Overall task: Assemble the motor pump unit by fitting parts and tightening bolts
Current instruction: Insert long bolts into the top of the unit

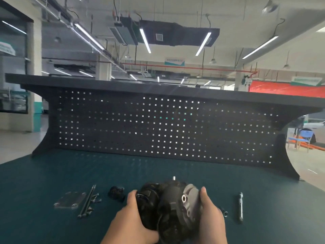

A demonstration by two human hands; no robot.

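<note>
Both hands clamp the motor pump unit (168, 206) low on the green table (52, 182): left hand (131, 221) curls round the dark motor end, right hand (210, 217) cups the grey pump cover (190, 199). I'd seat it squarely before reaching for the long bolts (87, 201).

A factory workshop. A dark workbench with a green mat (52, 176) and a perforated tool panel (158, 127) fills the middle of the frame. Above it run strip lights (145, 40), ducting (179, 35) and a red pipe (184, 67) under a bare ceiling.
</note>
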